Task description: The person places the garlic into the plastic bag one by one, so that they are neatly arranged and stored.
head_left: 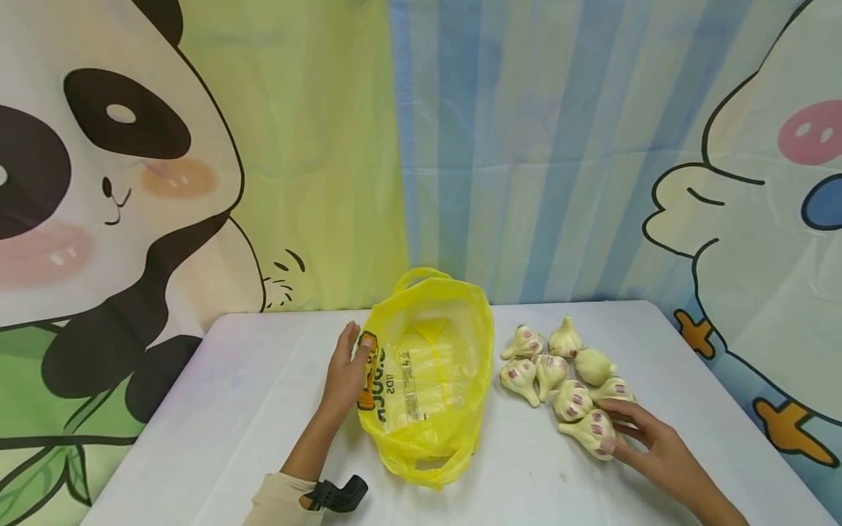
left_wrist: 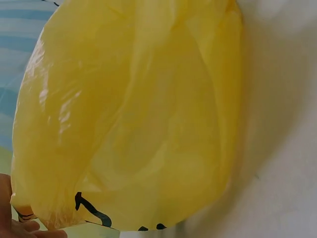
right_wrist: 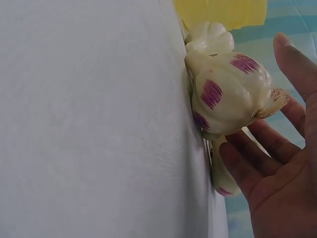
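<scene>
A yellow plastic bag (head_left: 430, 380) stands on the table with its mouth spread wide and dark and orange print on its left side. My left hand (head_left: 346, 371) pinches the left rim of this bag between thumb and fingers; in the left wrist view only some fingers (left_wrist: 25, 225) show at the lower corner. To the bag's right lie several pale garlic bulbs with purple marks. Around the nearest garlic bulb (head_left: 592, 432) my right hand (head_left: 651, 446) is spread, thumb apart from the fingers. The right wrist view shows this garlic bulb (right_wrist: 230, 94) beside the loosely extended fingers.
Other garlic bulbs (head_left: 551, 372) are clustered behind the nearest one on the white table (head_left: 263, 387). A printed curtain (head_left: 513, 146) with a panda and a white cartoon figure hangs behind the table. A black wrist strap (head_left: 338, 497) is on the left arm.
</scene>
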`<state>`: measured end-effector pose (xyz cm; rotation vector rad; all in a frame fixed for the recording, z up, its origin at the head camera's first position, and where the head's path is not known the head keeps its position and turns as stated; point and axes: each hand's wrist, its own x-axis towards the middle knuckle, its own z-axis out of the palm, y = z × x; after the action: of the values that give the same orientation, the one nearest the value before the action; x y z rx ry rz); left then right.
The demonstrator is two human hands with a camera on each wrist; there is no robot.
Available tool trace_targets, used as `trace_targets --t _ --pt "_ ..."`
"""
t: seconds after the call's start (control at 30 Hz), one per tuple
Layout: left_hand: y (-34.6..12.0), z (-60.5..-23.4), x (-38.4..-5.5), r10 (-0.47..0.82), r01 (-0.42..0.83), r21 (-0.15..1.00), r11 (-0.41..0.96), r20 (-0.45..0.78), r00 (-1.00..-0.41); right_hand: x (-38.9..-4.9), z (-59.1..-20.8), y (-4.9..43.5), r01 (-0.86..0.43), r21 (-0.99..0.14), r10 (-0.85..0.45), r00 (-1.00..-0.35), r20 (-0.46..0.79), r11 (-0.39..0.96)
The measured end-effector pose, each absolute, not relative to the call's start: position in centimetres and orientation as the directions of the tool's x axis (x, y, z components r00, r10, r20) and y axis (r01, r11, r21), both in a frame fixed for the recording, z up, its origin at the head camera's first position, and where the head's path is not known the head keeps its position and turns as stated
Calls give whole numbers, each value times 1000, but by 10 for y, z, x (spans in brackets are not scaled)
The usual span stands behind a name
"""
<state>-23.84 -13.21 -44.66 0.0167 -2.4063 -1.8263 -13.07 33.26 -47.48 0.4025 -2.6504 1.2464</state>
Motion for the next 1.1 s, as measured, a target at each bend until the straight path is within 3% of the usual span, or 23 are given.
trace_targets --t 0.63,0.87,1.1 --pt "-125 -448 -239 -113 -90 966 242 -64 -992 -130 -477 332 -205 -742 -121 -979 167 638" --pt "-124 -446 -236 -54 -52 970 239 -41 -998 -129 -476 331 -157 -767 -92 -988 128 622" --pt "-120 -445 -233 -18 -32 989 146 -30 -999 -130 -478 330 -60 -779 -41 -998 44 624"
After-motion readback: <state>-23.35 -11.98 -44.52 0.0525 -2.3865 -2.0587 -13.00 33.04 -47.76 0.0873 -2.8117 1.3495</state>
